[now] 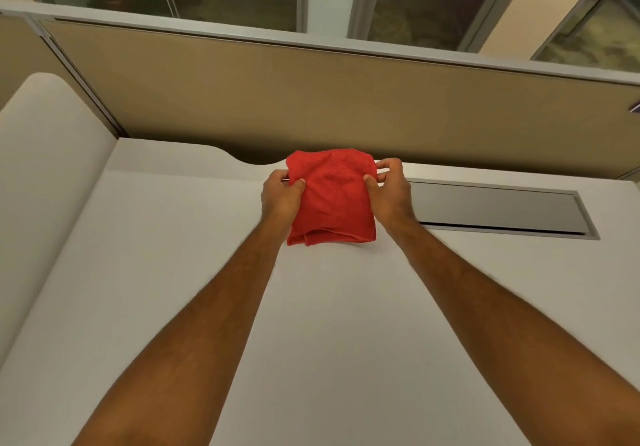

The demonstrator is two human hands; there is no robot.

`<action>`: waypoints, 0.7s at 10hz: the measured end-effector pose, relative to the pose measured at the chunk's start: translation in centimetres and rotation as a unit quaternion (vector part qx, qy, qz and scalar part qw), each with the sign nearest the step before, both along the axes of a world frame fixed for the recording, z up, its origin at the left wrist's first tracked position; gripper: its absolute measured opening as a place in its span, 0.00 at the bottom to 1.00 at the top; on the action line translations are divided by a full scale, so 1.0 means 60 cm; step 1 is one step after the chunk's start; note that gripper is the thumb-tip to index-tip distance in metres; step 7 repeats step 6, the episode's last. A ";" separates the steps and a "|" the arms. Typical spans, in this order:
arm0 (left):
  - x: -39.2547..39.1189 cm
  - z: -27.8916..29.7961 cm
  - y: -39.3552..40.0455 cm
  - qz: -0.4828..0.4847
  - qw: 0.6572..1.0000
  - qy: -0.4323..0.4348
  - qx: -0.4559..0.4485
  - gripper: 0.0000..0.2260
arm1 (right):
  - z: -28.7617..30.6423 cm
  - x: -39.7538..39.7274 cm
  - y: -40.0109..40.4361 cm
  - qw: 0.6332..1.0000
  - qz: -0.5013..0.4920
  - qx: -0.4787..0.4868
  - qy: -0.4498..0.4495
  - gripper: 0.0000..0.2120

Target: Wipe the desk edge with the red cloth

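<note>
A folded red cloth (332, 200) is held over the far part of the white desk (166, 272), close to the desk's back edge (194, 149). My left hand (281, 196) pinches the cloth's left side, thumb on top. My right hand (391, 191) pinches its right side the same way. The cloth's lower folded hem hangs toward me, and its top reaches the back edge by the curved cutout (258, 160). Both forearms stretch out over the desk.
A grey metal cable hatch (498, 210) is set into the desk right of my right hand. A tan partition panel (311, 99) rises behind the desk, with windows above. A second white surface (45, 155) adjoins at the left.
</note>
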State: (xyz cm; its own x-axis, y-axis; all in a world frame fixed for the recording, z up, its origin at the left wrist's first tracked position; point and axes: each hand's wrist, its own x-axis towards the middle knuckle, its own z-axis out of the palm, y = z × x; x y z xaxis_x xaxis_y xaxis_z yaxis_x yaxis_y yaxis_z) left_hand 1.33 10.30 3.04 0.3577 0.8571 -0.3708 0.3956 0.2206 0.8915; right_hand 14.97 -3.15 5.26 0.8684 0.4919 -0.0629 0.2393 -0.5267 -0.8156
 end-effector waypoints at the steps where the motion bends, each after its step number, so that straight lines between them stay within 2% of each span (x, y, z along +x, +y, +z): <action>1: 0.016 -0.018 0.022 0.000 1.000 0.008 0.025 0.14 | -0.019 0.016 0.023 1.000 0.000 -0.020 -0.011 0.11; 3: 0.027 -0.055 0.043 -0.071 0.988 0.074 0.114 0.18 | -0.069 0.027 0.046 0.995 0.026 -0.096 -0.024 0.20; 4: 0.018 -0.066 0.031 -0.145 0.958 0.138 0.204 0.21 | -0.085 0.015 0.033 0.985 0.053 -0.155 -0.062 0.20; 6: -0.002 -0.053 -0.013 -0.207 0.903 0.208 0.312 0.22 | -0.078 0.002 -0.020 0.968 0.088 -0.185 -0.147 0.22; 7: -0.002 -0.053 -0.013 -0.207 0.903 0.208 0.312 0.22 | -0.078 0.002 -0.020 0.968 0.088 -0.185 -0.147 0.22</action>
